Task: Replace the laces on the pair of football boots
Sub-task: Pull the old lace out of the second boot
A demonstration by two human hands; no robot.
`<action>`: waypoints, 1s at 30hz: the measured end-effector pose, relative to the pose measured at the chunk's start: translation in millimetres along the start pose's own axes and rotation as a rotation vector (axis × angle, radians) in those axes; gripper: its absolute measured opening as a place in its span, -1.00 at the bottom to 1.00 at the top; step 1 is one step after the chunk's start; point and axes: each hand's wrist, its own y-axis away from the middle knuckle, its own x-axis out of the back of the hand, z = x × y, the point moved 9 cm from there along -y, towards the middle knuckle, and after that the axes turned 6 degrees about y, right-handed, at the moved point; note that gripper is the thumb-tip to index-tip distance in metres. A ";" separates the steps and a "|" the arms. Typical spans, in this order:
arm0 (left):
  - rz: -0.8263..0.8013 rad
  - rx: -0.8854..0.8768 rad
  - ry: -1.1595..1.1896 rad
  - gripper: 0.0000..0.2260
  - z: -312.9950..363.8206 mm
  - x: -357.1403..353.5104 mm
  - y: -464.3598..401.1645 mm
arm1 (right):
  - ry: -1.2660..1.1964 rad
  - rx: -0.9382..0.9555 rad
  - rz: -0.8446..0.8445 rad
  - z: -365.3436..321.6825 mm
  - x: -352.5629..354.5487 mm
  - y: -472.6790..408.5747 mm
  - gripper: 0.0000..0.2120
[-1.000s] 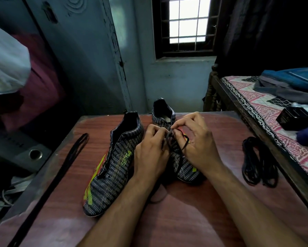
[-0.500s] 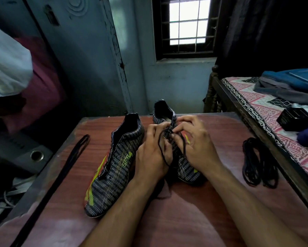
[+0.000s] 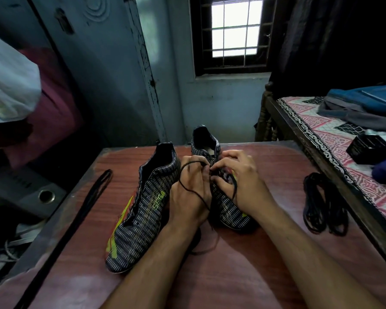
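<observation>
You are working a thin black lace (image 3: 188,188) at the right striped black boot (image 3: 226,206) — left hand (image 3: 190,192) and right hand (image 3: 238,181) both pinching it; next, feed its end through an eyelet.

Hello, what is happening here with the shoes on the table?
A person is working on the laces of a pair of football boots on a wooden table. Both hands, the left hand and the right hand, pinch a thin black lace at the right boot. The left boot lies beside it, untouched. A long black lace lies at the left, a bundle of black laces at the right.
</observation>
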 end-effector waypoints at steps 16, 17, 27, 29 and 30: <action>-0.104 0.055 -0.137 -0.86 -13.3 -11.8 -4.4 | -0.098 0.075 0.114 -15.5 20.3 -2.1 -0.77; -0.092 0.085 -0.114 -0.86 -12.8 -9.9 -4.5 | -0.087 0.063 0.089 -12.9 17.7 -2.4 -0.73; -0.175 0.155 -0.059 -0.73 -8.4 -9.4 -0.8 | -0.096 0.140 0.081 -21.1 16.7 -1.2 -0.91; -0.241 0.092 -0.106 -0.67 -4.8 -15.1 -1.2 | -0.130 0.170 0.132 -27.3 25.6 -0.1 -0.89; -0.256 0.064 -0.121 -0.62 -4.1 -16.2 -0.8 | -0.130 0.170 0.140 -29.0 26.6 0.2 -0.89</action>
